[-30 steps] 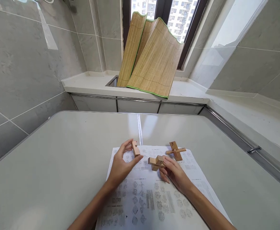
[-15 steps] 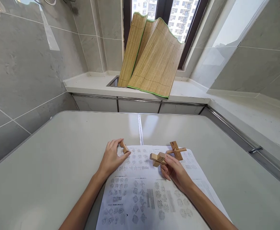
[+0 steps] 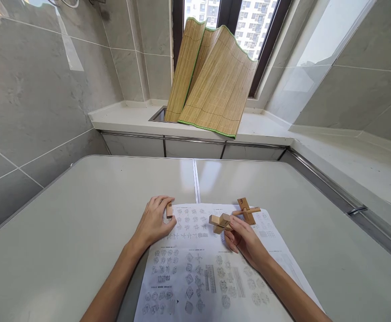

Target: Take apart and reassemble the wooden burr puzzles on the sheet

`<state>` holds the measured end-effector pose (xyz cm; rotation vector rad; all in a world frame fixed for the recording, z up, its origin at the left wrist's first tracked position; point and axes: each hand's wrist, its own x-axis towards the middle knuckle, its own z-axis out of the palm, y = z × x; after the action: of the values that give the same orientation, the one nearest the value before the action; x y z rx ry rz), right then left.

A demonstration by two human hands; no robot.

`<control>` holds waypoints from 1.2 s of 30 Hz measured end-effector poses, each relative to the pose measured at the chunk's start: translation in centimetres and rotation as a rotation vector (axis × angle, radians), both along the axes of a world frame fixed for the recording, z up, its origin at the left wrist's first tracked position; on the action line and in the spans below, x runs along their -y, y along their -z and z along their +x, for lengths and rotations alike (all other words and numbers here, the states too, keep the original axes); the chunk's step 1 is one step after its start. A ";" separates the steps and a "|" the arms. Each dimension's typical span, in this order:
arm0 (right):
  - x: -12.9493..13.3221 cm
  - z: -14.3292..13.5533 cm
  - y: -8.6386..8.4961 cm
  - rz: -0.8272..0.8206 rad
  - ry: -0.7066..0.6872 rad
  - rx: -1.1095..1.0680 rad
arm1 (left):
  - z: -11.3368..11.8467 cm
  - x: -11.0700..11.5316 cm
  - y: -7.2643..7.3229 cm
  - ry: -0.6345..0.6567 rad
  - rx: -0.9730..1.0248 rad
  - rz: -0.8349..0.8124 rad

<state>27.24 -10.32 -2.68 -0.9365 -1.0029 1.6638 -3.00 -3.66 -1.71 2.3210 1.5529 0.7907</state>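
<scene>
Between the thumb and fingers of my left hand [image 3: 155, 219] is a small wooden block [image 3: 169, 210], at the upper left corner of a printed sheet [image 3: 182, 243]. My right hand [image 3: 245, 239] pinches a cluster of joined wooden pieces [image 3: 220, 222] above the sheet; its inner joints are too small to make out. Just beyond that hand, a crossed wooden piece [image 3: 245, 211] with a rod through it lies on the sheet's upper right part. Small puzzle-like drawings and text cover the paper.
The sheet lies on a pale table [image 3: 91, 223] with a seam [image 3: 195, 181] down its middle. Past the far edge, a folded bamboo mat [image 3: 215, 85] leans on a white ledge [image 3: 124, 117] before a window. Tiled walls stand on both sides.
My left hand has shifted slightly left, and the block in it has turned from slanted to nearly upright in the view. My right hand and its wooden cluster have stayed in place.
</scene>
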 end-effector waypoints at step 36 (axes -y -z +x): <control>0.8 -0.5 0.1 0.205 -0.243 0.177 | 7.4 4.4 0.1 0.317 0.400 0.056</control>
<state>26.78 -11.09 -2.80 -0.8623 -1.4263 1.6560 4.39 -8.03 -1.86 2.1912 0.9799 1.1338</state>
